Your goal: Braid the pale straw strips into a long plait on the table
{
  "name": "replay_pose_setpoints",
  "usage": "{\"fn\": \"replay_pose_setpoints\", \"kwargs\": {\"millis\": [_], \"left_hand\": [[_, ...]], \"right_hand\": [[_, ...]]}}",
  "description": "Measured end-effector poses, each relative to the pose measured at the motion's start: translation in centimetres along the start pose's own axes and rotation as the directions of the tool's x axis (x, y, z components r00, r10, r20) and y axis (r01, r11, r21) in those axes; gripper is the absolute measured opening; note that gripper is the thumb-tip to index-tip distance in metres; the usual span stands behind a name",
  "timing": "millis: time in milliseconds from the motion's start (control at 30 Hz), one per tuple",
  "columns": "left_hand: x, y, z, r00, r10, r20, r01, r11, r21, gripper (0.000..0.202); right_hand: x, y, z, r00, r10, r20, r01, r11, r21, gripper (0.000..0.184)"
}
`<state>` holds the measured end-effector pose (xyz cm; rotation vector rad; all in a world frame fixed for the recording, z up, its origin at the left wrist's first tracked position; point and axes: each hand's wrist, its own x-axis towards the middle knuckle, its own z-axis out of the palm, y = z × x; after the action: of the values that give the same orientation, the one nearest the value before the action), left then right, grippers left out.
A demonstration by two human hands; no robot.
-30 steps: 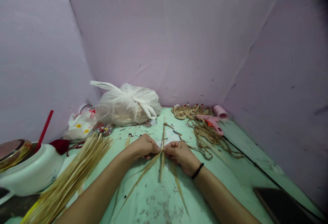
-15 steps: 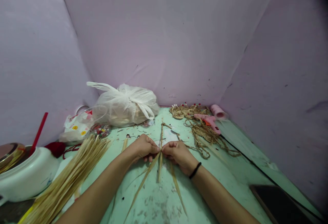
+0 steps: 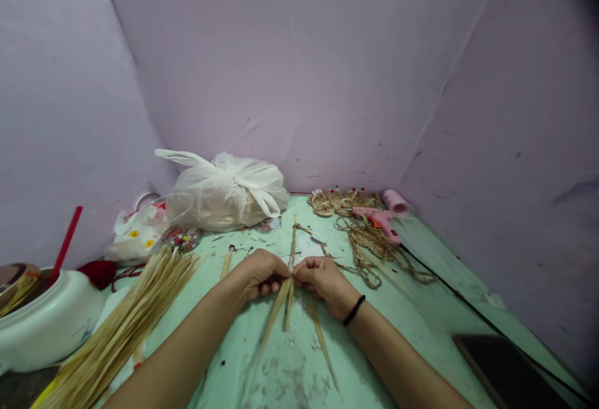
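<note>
Both hands meet at the middle of the green table, pinching a thin braid (image 3: 294, 240) of dried straw-like strips. My left hand (image 3: 266, 274) grips it from the left with thumb and forefinger, other fingers curled. From the right, my right hand (image 3: 322, 277), with a black band on its wrist, pinches the same spot. Loose tan strips (image 3: 277, 312) fan out below the fingertips toward me, and one long strip (image 3: 324, 340) hangs under the right hand. The braid runs away from me to a corner, where it bends right. The exact grip point is hidden by fingers.
A bundle of dry strips (image 3: 135, 315) lies left, beside a white pot (image 3: 60, 322) with a red stick. A tied white plastic bag (image 3: 229, 191) stands at the back. Back right are braided cord (image 3: 374, 240), a pink glue gun (image 3: 379, 219) and a thread spool (image 3: 395, 202). A dark phone-like slab (image 3: 505, 365) lies right.
The left loose strip has swung and blurred, its lower end no longer sharp. Both hands stay pinched at nearly the same place; the whole view has shifted slightly.
</note>
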<state>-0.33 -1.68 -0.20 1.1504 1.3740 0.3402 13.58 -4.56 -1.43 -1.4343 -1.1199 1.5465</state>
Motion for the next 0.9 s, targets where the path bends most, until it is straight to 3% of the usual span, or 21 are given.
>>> {"fn": "replay_pose_setpoints", "kwargs": {"millis": [100,300,500,700,900], "left_hand": [[-0.3,0.3,0.2,0.999,-0.043,0.026,0.045,0.997,-0.059,0.010],[-0.4,0.2,0.3,0.999,-0.019,0.043,0.021,0.998,-0.056,0.019],[-0.8,0.1,0.8,0.994,0.088,-0.072,-0.093,0.994,-0.066,0.032],[-0.9,0.3,1.0,0.987,0.103,0.127,-0.087,0.988,-0.125,0.031],[-0.7,0.2,0.8,0.995,0.075,0.058,-0.073,0.997,-0.036,0.034]], "right_hand": [[0.0,-0.1,-0.1,1.000,-0.007,0.014,0.007,1.000,0.026,0.003],[-0.1,-0.1,-0.3,0.999,-0.004,0.034,0.003,0.999,0.035,0.003],[-0.1,0.0,-0.6,0.998,-0.003,0.061,-0.002,0.997,0.078,0.006],[-0.2,-0.2,-0.8,0.994,0.002,0.108,-0.014,0.994,0.107,0.010],[-0.3,-0.3,-1.2,0.984,0.003,0.177,-0.018,0.996,0.087,0.012]]}}
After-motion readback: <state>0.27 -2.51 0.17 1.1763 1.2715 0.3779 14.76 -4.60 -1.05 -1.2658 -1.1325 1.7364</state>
